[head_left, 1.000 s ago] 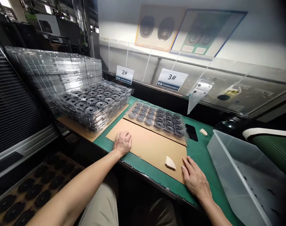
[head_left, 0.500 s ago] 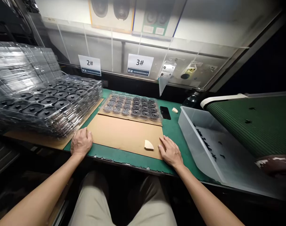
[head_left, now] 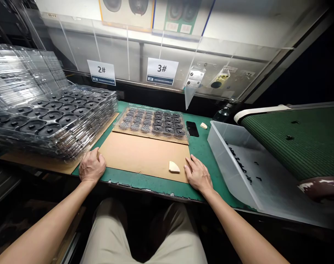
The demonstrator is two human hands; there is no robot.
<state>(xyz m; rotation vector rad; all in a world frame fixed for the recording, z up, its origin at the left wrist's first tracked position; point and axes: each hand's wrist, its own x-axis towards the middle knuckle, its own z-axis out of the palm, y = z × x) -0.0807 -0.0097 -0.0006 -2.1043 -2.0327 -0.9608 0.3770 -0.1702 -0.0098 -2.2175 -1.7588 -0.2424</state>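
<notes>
My left hand point(head_left: 92, 165) rests at the left edge of a flat cardboard sheet point(head_left: 136, 153), its fingers loosely bent and the thumb apart, with nothing visible in it. At the sheet's right edge lies my right hand point(head_left: 198, 173), palm down with spread fingers and holding nothing. Close to its fingertips, a cream wedge-shaped piece point(head_left: 174, 167) lies on the cardboard. Behind the sheet is a clear plastic tray point(head_left: 150, 121) on cardboard; black round parts point(head_left: 169, 123) fill its right side, while patterned clear pockets show on the left.
A tall stack of clear trays point(head_left: 81, 132) with black parts stands left. A black phone point(head_left: 192, 129) and another cream piece point(head_left: 203, 125) lie on the green mat point(head_left: 200, 145). To the right are a translucent bin point(head_left: 224, 161) with small black pieces and a green conveyor belt point(head_left: 307, 143).
The view has shifted slightly, so the surroundings sit a little higher and to the left. Both hands stay resting by the cardboard edges, and the wedge-shaped piece has not been moved.
</notes>
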